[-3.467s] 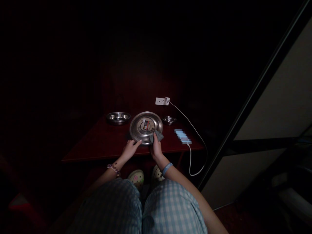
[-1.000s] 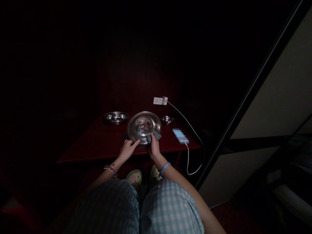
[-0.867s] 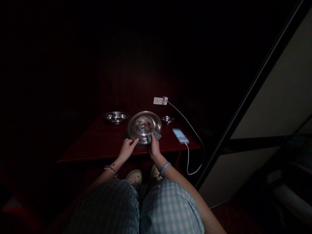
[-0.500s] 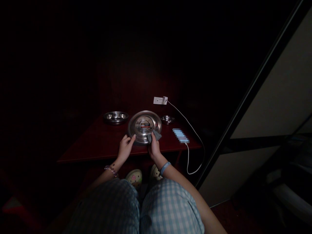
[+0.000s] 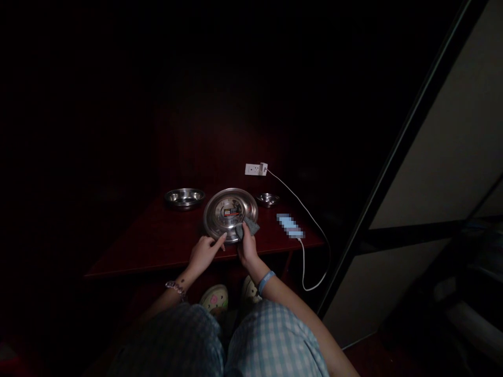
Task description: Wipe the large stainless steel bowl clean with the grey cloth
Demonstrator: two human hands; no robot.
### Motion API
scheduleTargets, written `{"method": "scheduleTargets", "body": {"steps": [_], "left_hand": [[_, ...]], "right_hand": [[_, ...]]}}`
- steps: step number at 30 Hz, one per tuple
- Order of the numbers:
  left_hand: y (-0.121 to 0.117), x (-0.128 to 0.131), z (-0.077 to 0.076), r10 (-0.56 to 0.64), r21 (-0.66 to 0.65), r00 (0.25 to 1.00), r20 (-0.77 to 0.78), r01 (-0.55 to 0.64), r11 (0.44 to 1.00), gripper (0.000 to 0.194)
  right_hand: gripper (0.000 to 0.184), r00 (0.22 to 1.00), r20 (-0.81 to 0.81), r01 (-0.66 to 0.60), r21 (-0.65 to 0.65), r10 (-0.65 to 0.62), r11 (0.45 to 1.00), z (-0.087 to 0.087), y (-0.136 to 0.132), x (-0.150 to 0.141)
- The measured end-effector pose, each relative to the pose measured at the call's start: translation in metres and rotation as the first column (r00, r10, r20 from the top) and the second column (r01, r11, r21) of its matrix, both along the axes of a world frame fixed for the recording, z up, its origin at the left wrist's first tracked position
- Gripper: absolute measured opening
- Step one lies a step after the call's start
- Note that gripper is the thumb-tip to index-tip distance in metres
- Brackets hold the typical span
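Note:
A round steel plate (image 5: 220, 220) with a dark label at its centre is tilted up over the red table, its labelled face toward me. My left hand (image 5: 204, 253) grips the plate's near rim, thumb on the face and fingers curled behind. My right hand (image 5: 247, 244) pinches a grey cloth (image 5: 251, 226) against the plate's lower right edge, thumb on top. The fingers behind the rim are partly hidden.
Behind the plate stand a steel bowl (image 5: 184, 199) at left and a smaller steel bowl (image 5: 269, 200) at right. A phone (image 5: 290, 225) lies on the table (image 5: 133, 246). Its white cable (image 5: 301, 199) runs to a wall socket (image 5: 252, 169) and loops past the table's right edge.
My left hand has slid to the right along the plate's near rim. The plate has turned slightly, and the whole scene sits a little lower in view.

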State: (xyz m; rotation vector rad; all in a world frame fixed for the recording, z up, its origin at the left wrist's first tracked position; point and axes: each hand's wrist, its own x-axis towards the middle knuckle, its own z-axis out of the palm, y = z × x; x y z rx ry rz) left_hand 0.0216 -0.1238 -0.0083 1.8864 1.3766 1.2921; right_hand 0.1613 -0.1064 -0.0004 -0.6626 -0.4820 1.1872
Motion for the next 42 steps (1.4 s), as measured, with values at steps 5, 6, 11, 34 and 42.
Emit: {"method": "scheduleTargets", "body": {"steps": [5, 6, 11, 34, 42], "left_hand": [[0.000, -0.001, -0.001, -0.046, -0.046, 0.998, -0.053, 0.043, 0.998, 0.049], [0.001, -0.001, -0.001, -0.045, -0.050, 0.998, -0.037, 0.043, 0.998, 0.048], [0.008, -0.003, -0.005, -0.047, -0.068, 0.997, 0.053, 0.050, 0.996, 0.049], [0.008, -0.002, -0.004, 0.068, 0.062, 0.960, 0.273, -0.088, 0.994, 0.046], [0.010, -0.003, -0.008, 0.062, 0.073, 0.972, 0.227, -0.080, 0.994, 0.046]], "right_hand": [[0.029, 1.000, -0.009, 0.016, 0.020, -0.015, 1.000, 0.001, -0.001, -0.001], [0.029, 1.000, -0.009, 0.018, 0.022, -0.018, 1.000, 0.001, -0.002, -0.002], [0.030, 0.999, -0.009, 0.032, 0.022, -0.032, 0.999, 0.001, -0.002, -0.003], [0.035, 0.999, 0.025, 0.036, 0.030, -0.036, 0.999, -0.004, 0.003, -0.002], [0.036, 0.999, 0.018, 0.032, 0.016, -0.033, 0.999, 0.000, 0.000, -0.003]]}}
